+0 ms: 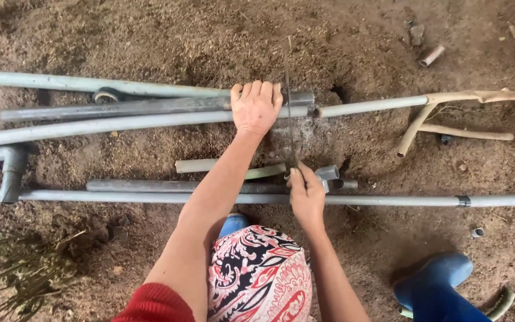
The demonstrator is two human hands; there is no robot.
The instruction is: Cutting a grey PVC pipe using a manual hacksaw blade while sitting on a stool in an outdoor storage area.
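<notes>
Patterned cloth (257, 274) over my knee and a blue boot (433, 286) sit closest to me, on bare brown soil (359, 36). Beyond them my right hand (306, 194) is closed around the near end of a thin saw blade (289, 119), which runs away from me across the grey pipe (150, 107) I am cutting. My left hand (256, 107) lies flat over that pipe just left of the blade, fingers curled over its far side — pressing it down rather than gripping all the way round.

To cut well I judge I should keep the blade square to the pipe, use long light strokes, and hold my left fingers clear of the teeth. The pipe rests among other long pipes (388, 200) on the ground, so I bear down firmly — it could roll otherwise. A grey elbow fitting (328, 174) lies just beside my right hand, and a forked stick (448, 119) lies toward the right edge of the soil.
</notes>
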